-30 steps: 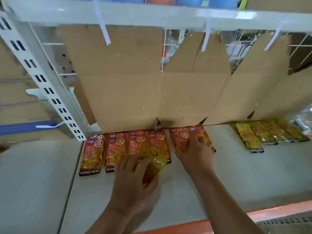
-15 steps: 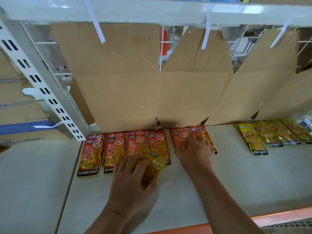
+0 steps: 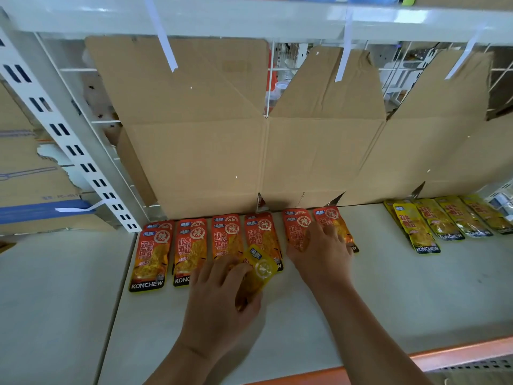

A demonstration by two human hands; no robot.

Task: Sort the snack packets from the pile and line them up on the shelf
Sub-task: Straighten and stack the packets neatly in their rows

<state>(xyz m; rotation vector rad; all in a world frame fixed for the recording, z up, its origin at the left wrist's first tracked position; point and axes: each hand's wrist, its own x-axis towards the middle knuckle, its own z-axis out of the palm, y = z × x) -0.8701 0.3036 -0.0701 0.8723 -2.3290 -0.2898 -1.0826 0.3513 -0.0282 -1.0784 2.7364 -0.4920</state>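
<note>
yellow packet (image 3: 259, 269) tilted, pinched in left hand (image 3: 222, 298); red packets (image 3: 151, 254) flat in row just beyond grip; yellow row (image 3: 444, 220) well right.

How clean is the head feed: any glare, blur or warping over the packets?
Head view: wide-angle warp bends the upper shelf edge and leans the upright; glare patch on that edge; red packets are sharp, print legible; the yellow row at far right is softer; the yellow packet in the left hand glints; soft shadow beneath it on the shelf.
</note>
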